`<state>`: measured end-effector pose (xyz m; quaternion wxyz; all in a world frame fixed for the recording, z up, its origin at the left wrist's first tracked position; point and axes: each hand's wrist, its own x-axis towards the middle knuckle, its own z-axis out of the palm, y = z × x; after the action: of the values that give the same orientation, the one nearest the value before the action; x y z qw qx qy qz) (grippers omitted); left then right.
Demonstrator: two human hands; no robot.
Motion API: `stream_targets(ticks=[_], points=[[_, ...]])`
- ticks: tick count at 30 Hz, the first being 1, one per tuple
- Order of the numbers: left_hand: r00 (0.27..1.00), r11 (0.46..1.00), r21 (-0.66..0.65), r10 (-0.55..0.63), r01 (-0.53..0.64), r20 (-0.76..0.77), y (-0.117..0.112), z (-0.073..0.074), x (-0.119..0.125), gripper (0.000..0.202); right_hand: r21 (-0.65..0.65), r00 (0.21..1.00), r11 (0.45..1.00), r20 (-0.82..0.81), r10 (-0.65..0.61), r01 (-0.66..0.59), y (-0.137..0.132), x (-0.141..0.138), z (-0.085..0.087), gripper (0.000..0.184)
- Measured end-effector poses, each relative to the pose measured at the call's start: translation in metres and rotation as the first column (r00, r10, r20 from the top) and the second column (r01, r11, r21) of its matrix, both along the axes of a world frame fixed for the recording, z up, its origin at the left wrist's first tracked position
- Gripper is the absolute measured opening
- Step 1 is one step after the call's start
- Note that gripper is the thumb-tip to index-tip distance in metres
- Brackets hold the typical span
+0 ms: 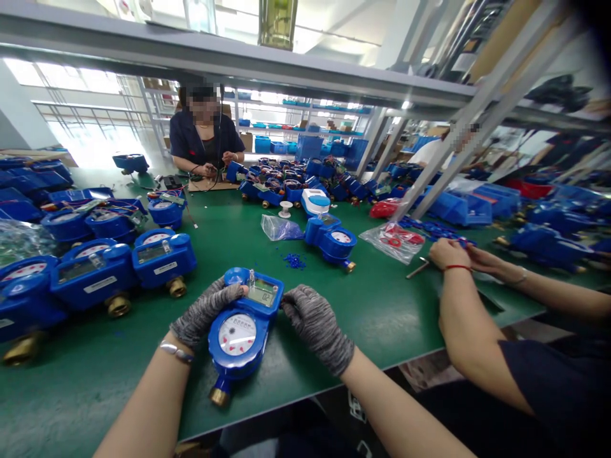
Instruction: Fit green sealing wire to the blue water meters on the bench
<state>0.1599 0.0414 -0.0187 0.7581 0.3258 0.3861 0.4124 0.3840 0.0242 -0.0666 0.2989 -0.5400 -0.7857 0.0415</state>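
A blue water meter with a white dial, a small display reading 02 or similar, and a brass fitting lies on the green table before me. My left hand, in a grey fingerless glove, grips its upper left side, the thumb lying across the housing beside the display. At the display housing's right edge is my right hand, gloved alike, its fingers curled and pinched together. Whatever those fingertips may hold is hidden. Beyond the meter lie small blue pieces and a second blue meter.
Several blue meters line the left side, with more heaped at the back. A co-worker's hands work at right near a metal tool and a bag of red parts. Another person sits opposite. A shelf beam crosses overhead.
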Motion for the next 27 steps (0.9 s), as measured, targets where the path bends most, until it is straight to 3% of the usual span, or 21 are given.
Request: stream_targets(ticks=[6, 11, 14, 16, 17, 19, 21, 23, 25, 27], points=[[1.0, 1.0, 0.014, -0.011, 0.011, 0.005, 0.0, -0.001, -0.001, 0.045, 0.281, 0.988, 0.958, 0.152, 0.01, -0.053, -0.004, -0.003, -0.013, 0.021], [0.999, 0.998, 0.036, -0.043, 0.042, 0.005, 0.0, -0.001, -0.001, 0.045, 0.362, 0.962, 0.927, 0.274, -0.005, -0.098, -0.02, 0.001, -0.031, 0.032], [0.999, 0.997, 0.068, -0.046, 0.047, -0.013, -0.001, -0.001, 0.0, 0.045, 0.201, 0.988, 0.975, 0.133, 0.072, -0.099, -0.021, 0.007, -0.028, 0.036], [0.999, 0.995, 0.084, -0.046, 0.048, -0.025, -0.001, -0.001, 0.0, 0.044, -0.059, 0.98, 0.995, -0.189, 0.064, -0.076, -0.013, 0.011, -0.019, 0.031], [0.999, 0.995, 0.087, -0.044, 0.047, -0.03, 0.0, -0.001, 0.0, 0.043, -0.223, 0.925, 0.97, -0.38, 0.004, -0.096, -0.007, 0.012, -0.013, 0.029], [0.999, 0.994, 0.101, -0.04, 0.043, -0.037, 0.001, -0.002, 0.0, 0.043, -0.506, 0.722, 0.826, -0.665, -0.189, -0.249, 0.005, 0.01, -0.002, 0.03], [0.998, 0.991, 0.122, -0.043, 0.048, -0.042, 0.002, -0.002, 0.0, 0.043, -0.633, 0.559, 0.627, -0.75, -0.352, -0.454, 0.014, 0.004, 0.007, 0.035], [0.997, 0.988, 0.141, -0.06, 0.066, -0.046, 0.004, -0.003, -0.001, 0.044, -0.667, 0.521, 0.504, -0.744, -0.418, -0.549, 0.018, -0.003, 0.012, 0.037], [0.996, 0.985, 0.15, -0.075, 0.081, -0.045, 0.004, -0.003, -0.002, 0.044, -0.672, 0.522, 0.476, -0.741, -0.423, -0.567, 0.019, -0.01, 0.013, 0.037], [0.996, 0.985, 0.149, -0.08, 0.085, -0.034, 0.003, -0.003, -0.002, 0.046, -0.636, 0.498, 0.51, -0.772, -0.395, -0.58, 0.018, -0.013, 0.012, 0.036]])
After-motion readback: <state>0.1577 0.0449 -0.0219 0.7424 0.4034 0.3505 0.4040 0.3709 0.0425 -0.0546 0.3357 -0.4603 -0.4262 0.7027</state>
